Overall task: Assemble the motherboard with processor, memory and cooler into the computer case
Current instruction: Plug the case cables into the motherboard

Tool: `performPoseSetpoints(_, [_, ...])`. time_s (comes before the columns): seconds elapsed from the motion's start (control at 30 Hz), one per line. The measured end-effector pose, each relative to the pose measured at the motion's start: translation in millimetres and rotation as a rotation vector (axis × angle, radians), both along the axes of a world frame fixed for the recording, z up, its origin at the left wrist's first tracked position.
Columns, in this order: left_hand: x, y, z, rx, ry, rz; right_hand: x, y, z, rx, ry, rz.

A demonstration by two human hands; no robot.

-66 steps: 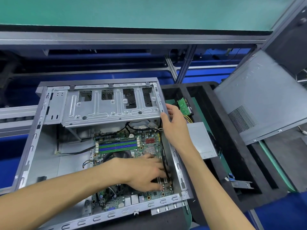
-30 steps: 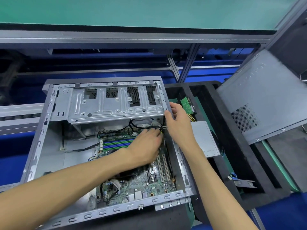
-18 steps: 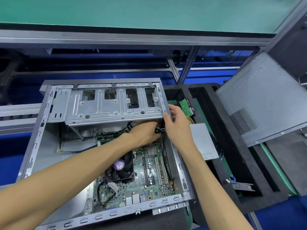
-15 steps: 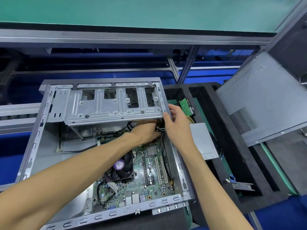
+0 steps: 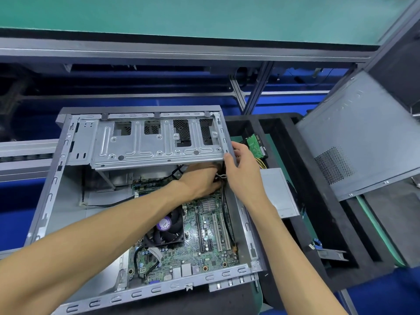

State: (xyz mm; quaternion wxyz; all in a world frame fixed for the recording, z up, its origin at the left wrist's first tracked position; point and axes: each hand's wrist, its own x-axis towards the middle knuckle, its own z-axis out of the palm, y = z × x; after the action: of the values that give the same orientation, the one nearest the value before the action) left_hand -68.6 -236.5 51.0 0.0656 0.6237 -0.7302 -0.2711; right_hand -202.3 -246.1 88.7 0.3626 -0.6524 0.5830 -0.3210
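The computer case (image 5: 68, 178) is plain grey metal. The circuit board (image 5: 193, 251) in it is green, its fan (image 5: 166, 230) black with a purple label. The side panel (image 5: 354, 142) is grey with a dotted vent patch. The foam tray (image 5: 327, 223) is black.

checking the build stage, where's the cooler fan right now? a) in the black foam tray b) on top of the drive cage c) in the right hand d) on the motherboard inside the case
d: the cooler fan sits on the motherboard inside the open case.
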Motion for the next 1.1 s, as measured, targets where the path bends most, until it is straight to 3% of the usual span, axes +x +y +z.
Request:
performPoseSetpoints(0.1, [10.8,10.3,-0.6,-0.063,-0.064,-0.034,0.1,2.5,3.0,-0.061,0.081,0.002])
performPoseSetpoints(0.2, [35.9,23.3,-7.6,-0.058,-0.134,-0.039,5.3,8.0,9.7,-0.271,0.191,-0.004])
performPoseSetpoints(0.33, [80.1,44.8,-11.8,-0.073,-0.160,0.045,26.7,16.1,23.3,-0.501,0.157,0.076])
performPoseSetpoints(0.43, [112.2,55.8,-8.0,-0.126,-0.253,0.137,50.4,19.4,27.3,-0.375,0.115,0.325])
performPoseSetpoints(0.57, [137.5,65.6,-0.7,-0.008,-0.489,0.160,77.9,21.0,23.7,-0.248,0.365,0.596])
performPoseSetpoints(0.77, [140.0,58.4,-3.0,0.108,-0.539,0.141,89.4,25.6,16.4,-0.144,0.447,0.723])
performPoseSetpoints(1.0, [142.4,58.5,-7.8,0.026,-0.538,0.218,89.0,29.0,-8.3,-0.029,0.509,0.777])
performPoseSetpoints(1.1, [143.8,55.4,-11.0,0.084,-0.539,0.225,87.4,26.2,-15.0,0.006,0.519,0.790])
